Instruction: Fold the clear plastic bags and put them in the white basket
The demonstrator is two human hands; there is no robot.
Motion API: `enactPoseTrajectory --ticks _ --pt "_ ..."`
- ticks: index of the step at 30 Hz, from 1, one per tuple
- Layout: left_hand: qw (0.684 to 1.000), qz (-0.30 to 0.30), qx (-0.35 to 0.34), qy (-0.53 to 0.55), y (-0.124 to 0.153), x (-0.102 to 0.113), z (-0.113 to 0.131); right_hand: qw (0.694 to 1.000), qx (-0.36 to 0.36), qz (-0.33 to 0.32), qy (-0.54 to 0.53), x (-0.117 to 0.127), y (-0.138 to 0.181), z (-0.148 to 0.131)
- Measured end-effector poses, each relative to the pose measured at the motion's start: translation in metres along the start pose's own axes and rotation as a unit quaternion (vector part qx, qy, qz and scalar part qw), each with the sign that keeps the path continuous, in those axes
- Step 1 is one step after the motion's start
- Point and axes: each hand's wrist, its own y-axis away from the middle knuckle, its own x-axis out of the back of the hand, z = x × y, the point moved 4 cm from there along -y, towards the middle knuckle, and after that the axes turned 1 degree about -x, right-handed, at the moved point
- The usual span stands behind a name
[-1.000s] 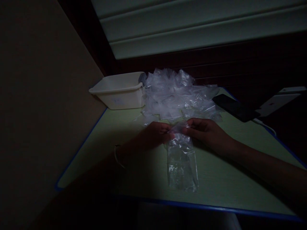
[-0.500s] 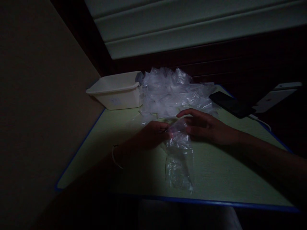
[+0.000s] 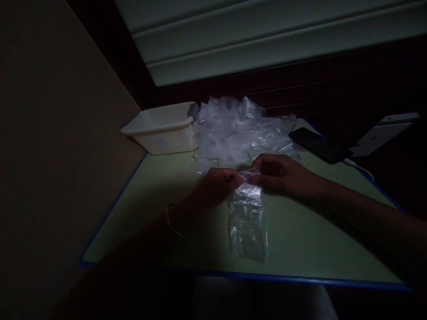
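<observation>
A clear plastic bag (image 3: 248, 226) hangs from both hands toward me, over the pale green table (image 3: 307, 240). My left hand (image 3: 220, 184), with a thin light band at the wrist, pinches the bag's upper left edge. On the upper right edge, my right hand (image 3: 283, 175) is closed, thumb and fingers pressed on the plastic. The bag's top lies crinkled between the two thumbs; its lower part spreads out flat. Whether anything is inside it is too dark to tell.
Behind my hands lies a heap of clear plastic bags (image 3: 233, 129). To its left stands a white plastic bin (image 3: 173, 140). A dark phone (image 3: 318, 144) lies at the right, near a white box (image 3: 380, 138) and a white cable (image 3: 362, 169). A wall borders the left side.
My right hand has closed from spread fingers onto the bag's upper edge. The bag's top is now pulled straighter between both hands, and its lower part hangs flatter.
</observation>
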Motion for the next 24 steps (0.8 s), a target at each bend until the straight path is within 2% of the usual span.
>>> enactPoseTrajectory --ticks 6,9,12,19,24 --pt "1.000 0.003 -0.014 -0.010 -0.001 0.001 0.001 0.999 0.002 0.034 -0.018 0.005 -0.001 0.003" --pt "1.000 0.008 -0.007 0.006 -0.002 0.002 0.000 0.997 -0.030 0.052 -0.057 0.006 0.000 0.004" --pt "1.000 0.004 0.002 0.022 -0.001 0.001 -0.001 0.996 -0.056 0.048 -0.053 0.006 0.001 0.006" --pt "0.987 -0.034 0.061 0.147 0.000 -0.004 -0.007 0.996 -0.056 0.055 -0.041 0.006 -0.001 0.014" --pt "0.990 -0.036 0.077 0.112 0.003 -0.005 -0.005 0.996 -0.043 0.062 -0.050 0.005 -0.001 0.018"
